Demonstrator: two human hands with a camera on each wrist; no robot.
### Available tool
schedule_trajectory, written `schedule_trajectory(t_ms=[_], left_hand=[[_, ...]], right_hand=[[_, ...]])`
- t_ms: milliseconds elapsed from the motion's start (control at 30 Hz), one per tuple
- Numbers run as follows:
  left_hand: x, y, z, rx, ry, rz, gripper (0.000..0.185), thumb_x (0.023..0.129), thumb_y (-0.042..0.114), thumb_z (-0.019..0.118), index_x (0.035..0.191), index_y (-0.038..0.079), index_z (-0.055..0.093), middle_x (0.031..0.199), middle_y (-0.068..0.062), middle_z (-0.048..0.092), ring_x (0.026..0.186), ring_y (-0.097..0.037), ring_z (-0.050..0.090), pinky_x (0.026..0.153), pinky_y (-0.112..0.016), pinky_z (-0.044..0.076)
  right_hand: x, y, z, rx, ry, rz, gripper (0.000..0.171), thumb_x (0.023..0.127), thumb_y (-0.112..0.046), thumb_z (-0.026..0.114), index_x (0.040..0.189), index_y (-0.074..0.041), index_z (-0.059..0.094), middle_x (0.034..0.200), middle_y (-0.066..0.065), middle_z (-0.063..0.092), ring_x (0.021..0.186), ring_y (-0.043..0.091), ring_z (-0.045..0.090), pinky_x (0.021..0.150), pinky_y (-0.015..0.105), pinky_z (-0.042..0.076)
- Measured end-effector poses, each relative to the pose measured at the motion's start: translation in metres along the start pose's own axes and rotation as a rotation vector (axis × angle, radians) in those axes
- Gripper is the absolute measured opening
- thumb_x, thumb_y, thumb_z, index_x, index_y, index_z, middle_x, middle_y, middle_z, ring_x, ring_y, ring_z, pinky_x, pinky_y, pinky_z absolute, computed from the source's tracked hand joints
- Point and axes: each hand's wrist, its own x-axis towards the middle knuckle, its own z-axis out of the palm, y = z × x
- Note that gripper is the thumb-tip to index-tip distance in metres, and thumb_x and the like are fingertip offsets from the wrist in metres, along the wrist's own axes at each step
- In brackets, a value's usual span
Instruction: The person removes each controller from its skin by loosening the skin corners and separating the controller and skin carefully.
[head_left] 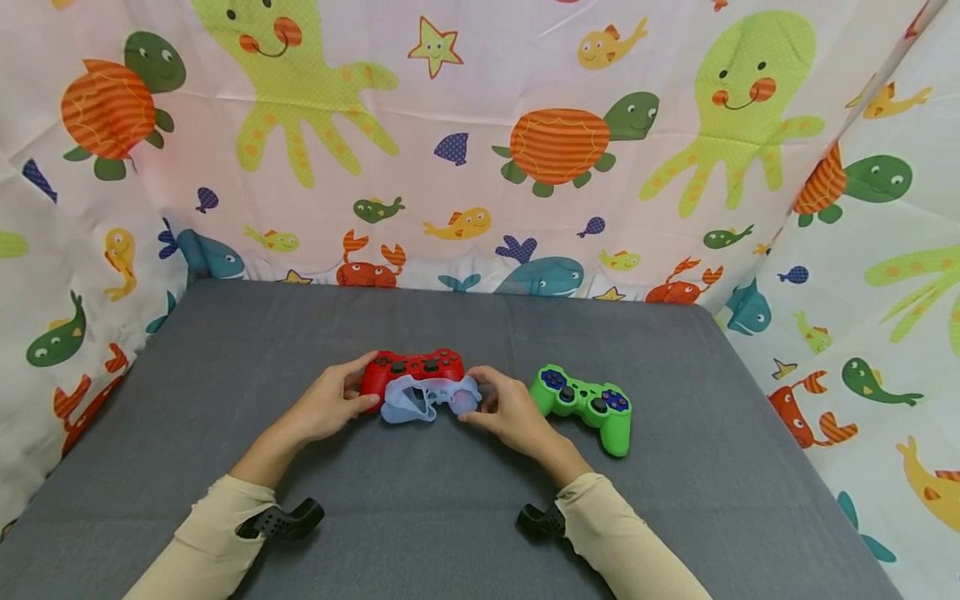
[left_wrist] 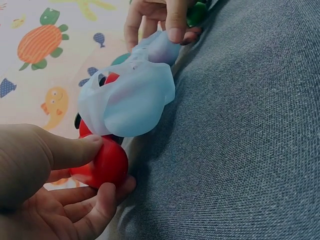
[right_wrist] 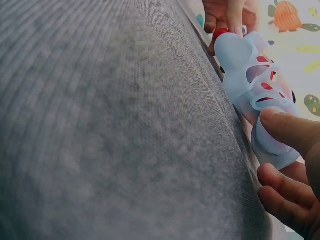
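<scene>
The red controller (head_left: 420, 365) is near the middle of the grey table (head_left: 420, 525), between the two hands, with its sticks and buttons facing up. The left hand (head_left: 330, 407) grips its left handle, thumb on top and fingers curled round the far side and underneath; that handle is bare red. The pale blue cover (head_left: 405, 402) lies across the controller's near side, its left end a loose, gaping pouch just beside the left thumb. The right hand (head_left: 513, 412) pinches the cover's right end, thumb pressed on top and fingers bent below. The cover looks filled out there and may have the right handle inside, but the soft, cloudy material makes that hard to tell. Cut-outs along the cover show red through them in the right wrist view. The green controller (head_left: 581, 401) rests on the table just beyond the right hand, set at a slant, its face up and its right handle pointing towards the person. Both forearms wear beige sleeves (head_left: 630, 542), with a black device at each wrist. Behind the table hangs a curtain (head_left: 450, 108) printed with turtles, octopuses, crabs and fish.
</scene>
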Motion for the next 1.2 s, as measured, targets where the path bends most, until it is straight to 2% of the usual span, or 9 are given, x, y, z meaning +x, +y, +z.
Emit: schedule_trajectory(t_ms=[33,133,267,367,533,900,1100,1200], left_hand=[[0.0,0.0,0.0,0.0,0.001,0.0,0.074,0.097,0.005,0.065,0.159,0.005,0.027,0.142,-0.031,0.053,0.071,-0.022,0.061,0.058,-0.026,0.047],[0.0,0.0,0.002,0.005,0.001,0.003,0.073,0.096,0.004,0.066,0.159,0.005,0.028,0.142,-0.031,0.053,0.072,-0.022,0.061,0.059,-0.026,0.047],[0.0,0.0,0.004,0.022,0.003,-0.001,0.074,0.096,0.005,0.066,0.159,0.005,0.028,0.142,-0.03,0.053,0.078,-0.02,0.063,0.062,-0.026,0.049],[0.0,0.0,0.005,0.033,0.01,-0.01,0.074,0.096,0.005,0.067,0.159,0.005,0.029,0.142,-0.031,0.054,0.083,-0.02,0.065,0.066,-0.026,0.051],[0.0,0.001,0.006,0.05,0.016,-0.009,0.073,0.096,0.005,0.067,0.158,0.004,0.029,0.141,-0.031,0.055,0.086,-0.02,0.066,0.071,-0.026,0.053],[0.0,0.003,0.005,0.046,0.022,-0.011,0.073,0.096,0.006,0.067,0.158,0.003,0.029,0.141,-0.032,0.055,0.09,-0.021,0.068,0.07,-0.026,0.053],[-0.001,0.002,0.005,0.033,0.029,-0.019,0.073,0.096,0.006,0.067,0.158,0.004,0.029,0.14,-0.031,0.055,0.088,-0.021,0.066,0.069,-0.027,0.052],[-0.001,0.0,0.004,0.036,0.036,-0.007,0.072,0.096,0.005,0.067,0.158,0.004,0.03,0.139,-0.031,0.056,0.089,-0.021,0.067,0.07,-0.028,0.053]], right_hand=[[0.0,0.0,0.0,0.003,0.001,0.001,0.055,0.084,-0.02,0.084,0.131,-0.012,0.059,0.124,0.009,0.068,0.069,0.006,0.059,0.062,0.022,0.049],[0.0,-0.001,0.001,0.01,0.0,-0.003,0.047,0.085,-0.018,0.083,0.125,-0.011,0.059,0.101,0.008,0.07,0.063,0.006,0.055,0.059,0.021,0.047],[-0.001,0.0,0.003,0.005,-0.004,-0.006,0.036,0.086,-0.013,0.081,0.116,-0.011,0.06,0.067,0.001,0.056,0.052,0.005,0.047,0.053,0.021,0.041],[-0.001,0.0,0.005,0.0,-0.005,-0.01,0.031,0.087,-0.012,0.08,0.112,-0.012,0.061,0.061,-0.004,0.047,0.049,0.003,0.043,0.05,0.021,0.037],[0.0,0.0,0.005,0.01,0.001,-0.017,0.026,0.088,-0.01,0.078,0.108,-0.012,0.062,0.063,-0.004,0.048,0.048,0.002,0.04,0.048,0.02,0.036],[0.0,-0.002,0.001,0.028,0.004,-0.036,0.015,0.085,-0.008,0.079,0.096,-0.009,0.069,0.056,-0.007,0.045,0.044,-0.001,0.035,0.046,0.019,0.032],[0.001,-0.005,-0.004,0.041,-0.028,-0.02,0.007,0.087,-0.007,0.074,0.094,-0.006,0.07,0.071,-0.001,0.064,0.053,0.001,0.043,0.053,0.018,0.04],[0.001,-0.005,-0.009,0.048,-0.079,0.006,0.012,0.086,-0.01,0.077,0.095,-0.008,0.07,0.082,0.002,0.07,0.059,0.004,0.05,0.058,0.019,0.044]])
